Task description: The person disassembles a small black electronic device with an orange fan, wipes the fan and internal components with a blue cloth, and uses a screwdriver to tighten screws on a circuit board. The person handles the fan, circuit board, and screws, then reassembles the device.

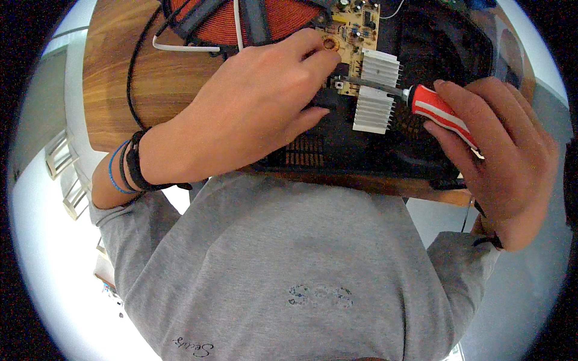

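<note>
My right hand point(497, 135) is closed round the red and white handle of a screwdriver point(439, 111). The metal shaft points left across a silver finned heat sink point(374, 114), its tip at the lower left part of a tan circuit board point(355, 30). Over the board's left edge lies my left hand point(265, 90), its fingers bent and bunched near a small copper-wound ring coil point(330, 43). Whether those fingertips pinch anything is hidden. Board and heat sink sit inside an open black plastic housing point(343, 147).
A large copper-coloured flat coil point(259, 21) with dark bars lies at the back, beyond my left hand. White sleeved wires point(186, 47) and a black cable point(128, 84) run across the wooden tabletop point(108, 72). The table's front edge is close to my body.
</note>
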`<state>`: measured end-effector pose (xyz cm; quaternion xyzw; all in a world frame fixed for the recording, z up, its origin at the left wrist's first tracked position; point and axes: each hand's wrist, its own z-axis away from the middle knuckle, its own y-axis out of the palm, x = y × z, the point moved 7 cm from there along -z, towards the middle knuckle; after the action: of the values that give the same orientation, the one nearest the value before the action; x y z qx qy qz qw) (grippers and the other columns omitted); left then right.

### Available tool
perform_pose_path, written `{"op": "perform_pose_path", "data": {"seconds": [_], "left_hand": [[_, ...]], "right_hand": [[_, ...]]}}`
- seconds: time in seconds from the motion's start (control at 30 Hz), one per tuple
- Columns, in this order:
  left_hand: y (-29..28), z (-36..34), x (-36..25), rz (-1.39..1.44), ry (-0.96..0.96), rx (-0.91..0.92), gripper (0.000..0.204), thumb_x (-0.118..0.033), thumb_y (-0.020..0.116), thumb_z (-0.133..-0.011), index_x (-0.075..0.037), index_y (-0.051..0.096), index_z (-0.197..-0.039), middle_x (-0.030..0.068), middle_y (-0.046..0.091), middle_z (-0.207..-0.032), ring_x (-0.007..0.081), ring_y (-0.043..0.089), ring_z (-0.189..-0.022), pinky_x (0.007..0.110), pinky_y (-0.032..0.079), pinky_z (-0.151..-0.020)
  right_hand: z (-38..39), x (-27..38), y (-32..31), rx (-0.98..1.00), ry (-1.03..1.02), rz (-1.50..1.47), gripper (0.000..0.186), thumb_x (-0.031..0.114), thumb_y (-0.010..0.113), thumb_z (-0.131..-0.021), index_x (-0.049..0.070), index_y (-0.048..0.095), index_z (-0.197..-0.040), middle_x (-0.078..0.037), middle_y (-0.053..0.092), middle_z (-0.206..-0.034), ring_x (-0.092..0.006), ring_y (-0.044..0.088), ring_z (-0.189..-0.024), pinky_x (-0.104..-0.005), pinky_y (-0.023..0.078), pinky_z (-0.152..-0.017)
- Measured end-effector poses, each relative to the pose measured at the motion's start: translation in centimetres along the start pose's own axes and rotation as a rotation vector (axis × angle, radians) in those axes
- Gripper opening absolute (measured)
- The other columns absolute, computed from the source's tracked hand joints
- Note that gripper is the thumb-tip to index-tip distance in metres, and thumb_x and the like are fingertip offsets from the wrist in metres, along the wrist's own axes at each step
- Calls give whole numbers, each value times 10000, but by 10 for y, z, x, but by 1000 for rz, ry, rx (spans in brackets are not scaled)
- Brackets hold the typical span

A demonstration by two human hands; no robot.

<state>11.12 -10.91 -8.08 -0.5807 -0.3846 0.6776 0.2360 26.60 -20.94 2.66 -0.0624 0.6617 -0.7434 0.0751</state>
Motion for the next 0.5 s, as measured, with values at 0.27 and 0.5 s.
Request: {"op": "perform_pose_path", "data": {"seconds": [0.27, 0.5], "left_hand": [[-2, 1, 1, -3, -8, -4, 662, -187, 886, -854, -74, 611, -1446, 173, 643, -1317, 419, 708, -1116, 473, 631, -908], [-2, 4, 7, 7, 16, -40, 656, -175, 882, -857, -78, 613, -1448, 159, 647, -1313, 405, 709, -1116, 462, 633, -901]], "right_hand": [[-1, -2, -6, 0, 32, -23, 412, 140, 926, -772, 75, 798, -1158, -98, 723, -1042, -287, 736, -889, -387, 599, -737], [-1, -3, 0, -65, 42, -70, 416, 139, 929, -777, 63, 796, -1164, -107, 722, -1040, -289, 736, -883, -391, 599, -743]]}}
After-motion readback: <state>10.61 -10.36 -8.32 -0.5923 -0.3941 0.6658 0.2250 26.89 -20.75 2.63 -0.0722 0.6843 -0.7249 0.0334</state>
